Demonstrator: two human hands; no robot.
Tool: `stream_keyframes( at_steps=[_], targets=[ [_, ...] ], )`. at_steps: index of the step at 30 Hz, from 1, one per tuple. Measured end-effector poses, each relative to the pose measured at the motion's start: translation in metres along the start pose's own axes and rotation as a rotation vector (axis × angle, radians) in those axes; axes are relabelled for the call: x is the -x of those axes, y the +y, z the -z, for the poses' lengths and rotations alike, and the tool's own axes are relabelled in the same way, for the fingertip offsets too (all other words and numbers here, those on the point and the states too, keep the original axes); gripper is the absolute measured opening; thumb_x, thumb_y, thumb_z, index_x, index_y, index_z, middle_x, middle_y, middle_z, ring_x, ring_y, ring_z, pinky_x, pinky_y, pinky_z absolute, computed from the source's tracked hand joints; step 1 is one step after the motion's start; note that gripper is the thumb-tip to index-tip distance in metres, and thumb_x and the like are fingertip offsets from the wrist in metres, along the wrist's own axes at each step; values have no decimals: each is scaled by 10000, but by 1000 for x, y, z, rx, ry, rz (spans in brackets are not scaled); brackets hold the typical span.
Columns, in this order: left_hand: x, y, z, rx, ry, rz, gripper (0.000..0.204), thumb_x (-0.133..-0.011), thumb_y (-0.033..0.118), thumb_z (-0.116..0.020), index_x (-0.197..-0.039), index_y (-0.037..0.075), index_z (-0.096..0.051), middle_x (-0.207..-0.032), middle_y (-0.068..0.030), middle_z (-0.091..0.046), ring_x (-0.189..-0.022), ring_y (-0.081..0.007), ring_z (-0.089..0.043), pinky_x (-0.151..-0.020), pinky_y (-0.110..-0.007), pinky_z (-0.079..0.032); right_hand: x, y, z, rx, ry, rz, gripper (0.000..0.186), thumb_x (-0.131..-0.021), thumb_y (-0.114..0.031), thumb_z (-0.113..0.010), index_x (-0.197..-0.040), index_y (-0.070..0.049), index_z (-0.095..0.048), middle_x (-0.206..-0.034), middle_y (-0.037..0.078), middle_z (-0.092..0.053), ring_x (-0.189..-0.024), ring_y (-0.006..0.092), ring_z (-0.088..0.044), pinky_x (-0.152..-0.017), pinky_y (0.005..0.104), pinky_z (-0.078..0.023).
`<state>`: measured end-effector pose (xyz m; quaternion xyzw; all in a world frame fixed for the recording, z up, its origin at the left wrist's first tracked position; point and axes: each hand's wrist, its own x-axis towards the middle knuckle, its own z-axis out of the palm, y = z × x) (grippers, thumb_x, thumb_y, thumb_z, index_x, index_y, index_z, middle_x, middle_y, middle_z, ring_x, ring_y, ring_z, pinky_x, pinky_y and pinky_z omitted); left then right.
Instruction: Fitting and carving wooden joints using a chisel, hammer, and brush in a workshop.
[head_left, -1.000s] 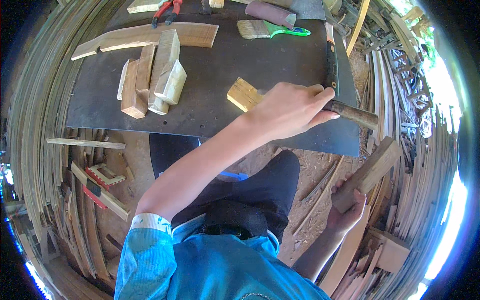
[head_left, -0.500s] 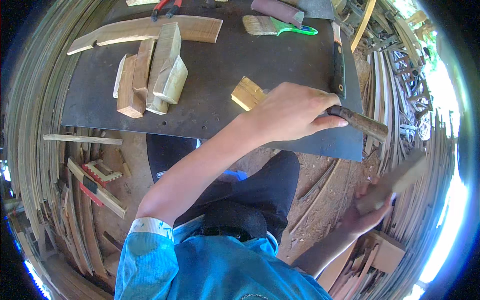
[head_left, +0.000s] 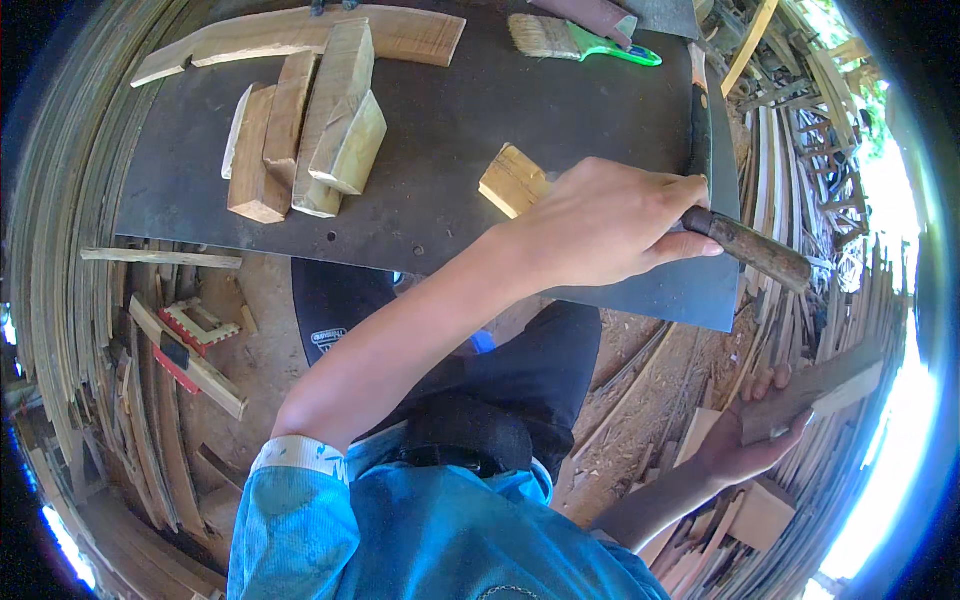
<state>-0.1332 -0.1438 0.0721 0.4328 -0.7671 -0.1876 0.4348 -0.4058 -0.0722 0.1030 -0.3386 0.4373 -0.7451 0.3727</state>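
Observation:
My left hand [head_left: 622,222] reaches across the front of the dark tabletop [head_left: 440,130], its fingers closed round a dark, rounded wooden handle [head_left: 760,252]. The handle's end sticks out past the table's right edge; the rest of that tool is hidden by the hand. Beside my left wrist lies a yellowish wooden block [head_left: 513,180], partly covered by the arm. Low at the right, away from the table, my right hand [head_left: 742,440] grips a flat piece of wood [head_left: 820,388], tilted with its far end up and to the right.
On the table stand several wood blocks [head_left: 262,170] and a long curved board [head_left: 300,38]. A green-handled brush [head_left: 585,42], a sandpaper roll [head_left: 600,18] and a black-handled tool [head_left: 699,130] lie farther right. Timber strips line both sides; a cardboard box [head_left: 762,515] sits low right.
My right hand has moved right with the wood piece, which is less blurred now. My left hand and the handle sit slightly farther right. The view has shifted a little.

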Motion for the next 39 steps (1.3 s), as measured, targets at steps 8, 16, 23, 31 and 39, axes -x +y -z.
stream_keyframes(
  at_steps=[8,16,23,31,39],
  targets=[
    [1,-2,2,-71,9,53,374,-970,463,-592,-1035,95,-580,-810,-133,-681,-759,-363,-673,-621,-467,-514,1,9,17,112,-156,-249,514,-991,-404,-539,-1322,-15,-489,-976,95,-587,-749,162,-541,-565,306,-422],
    [5,-2,6,-128,-42,107,402,-940,494,-624,-1020,101,-598,-779,-123,-683,-719,-350,-680,-596,-462,-519,7,24,27,342,-163,-302,393,-1030,-290,-505,-1296,-2,-476,-1009,105,-549,-835,187,-495,-787,302,-441],
    [4,-7,-2,-145,56,55,460,-924,550,-622,-989,95,-622,-751,-123,-683,-685,-338,-684,-577,-458,-520,-3,17,5,-96,-53,-153,449,-1000,-340,-539,-1286,2,-486,-984,116,-568,-835,198,-521,-796,308,-439],
    [4,-5,1,-196,33,96,511,-899,598,-626,-923,88,-626,-698,-126,-663,-666,-346,-678,-572,-460,-521,-6,10,15,55,-240,-285,504,-991,-346,-545,-1347,3,-469,-1054,124,-565,-855,190,-544,-717,290,-469],
    [10,-14,5,-195,55,116,514,-899,586,-636,-935,73,-633,-715,-134,-675,-672,-354,-680,-592,-478,-524,-3,15,23,159,-564,-649,610,-970,-412,-598,-1398,-10,-430,-1123,127,-559,-992,203,-546,-842,286,-494]
  ],
)
